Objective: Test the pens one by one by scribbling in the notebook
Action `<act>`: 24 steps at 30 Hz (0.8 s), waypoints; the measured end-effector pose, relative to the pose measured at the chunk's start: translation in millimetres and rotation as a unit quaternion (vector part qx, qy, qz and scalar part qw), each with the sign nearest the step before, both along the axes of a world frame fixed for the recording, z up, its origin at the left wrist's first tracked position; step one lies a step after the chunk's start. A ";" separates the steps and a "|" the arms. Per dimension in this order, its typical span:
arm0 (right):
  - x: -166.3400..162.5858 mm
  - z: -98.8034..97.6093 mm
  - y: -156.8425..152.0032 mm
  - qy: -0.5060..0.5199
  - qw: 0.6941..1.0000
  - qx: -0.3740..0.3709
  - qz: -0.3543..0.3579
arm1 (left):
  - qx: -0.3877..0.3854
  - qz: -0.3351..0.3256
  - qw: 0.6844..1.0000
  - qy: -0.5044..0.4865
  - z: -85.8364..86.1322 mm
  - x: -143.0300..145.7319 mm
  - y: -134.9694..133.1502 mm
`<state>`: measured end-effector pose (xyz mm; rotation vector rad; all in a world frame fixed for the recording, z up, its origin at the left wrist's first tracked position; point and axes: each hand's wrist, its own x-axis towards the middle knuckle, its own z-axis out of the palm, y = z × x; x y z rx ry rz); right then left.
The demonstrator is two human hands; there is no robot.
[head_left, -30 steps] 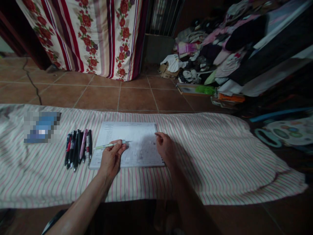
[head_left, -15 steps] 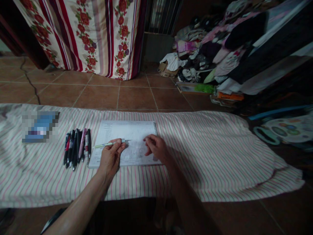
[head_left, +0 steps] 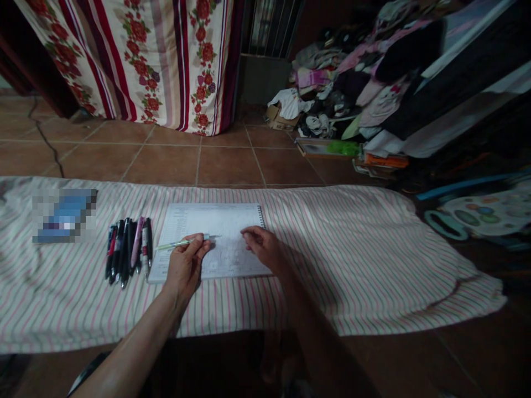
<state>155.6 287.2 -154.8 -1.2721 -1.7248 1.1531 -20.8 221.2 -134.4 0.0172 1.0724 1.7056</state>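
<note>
A spiral notebook lies open on a striped cloth, its page covered in faint print. My left hand is closed around a pale green pen that lies level over the page, tip pointing right. My right hand rests on the right half of the page with its fingers curled and pinched together near the pen's tip; what it holds, if anything, I cannot make out. A row of several pens lies just left of the notebook.
A blurred blue item sits on the cloth at far left. Beyond lie brown floor tiles and a floral curtain. A heap of clothes fills the upper right, and a pale plastic toy lies at the right.
My right hand has slid left from the notebook's spiral edge onto the page, toward the pen tip. My left hand and its pen have stayed put.
</note>
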 end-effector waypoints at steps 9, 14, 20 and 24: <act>-1.5 13.2 0.0 0.150 0.984 -0.092 -0.041 | 0.000 -0.002 1.000 0.005 -1.1 -0.6 1.0; -2.3 16.0 -0.3 0.183 0.974 -0.110 -0.072 | -0.004 -0.004 1.000 0.007 1.9 -0.5 0.0; 7.5 15.1 6.9 0.244 0.956 -0.111 -0.115 | -0.016 0.001 1.000 0.005 5.3 0.4 0.5; 8.1 21.3 7.0 0.279 0.942 -0.105 -0.153 | -0.012 -0.003 1.000 0.007 4.5 -0.2 0.0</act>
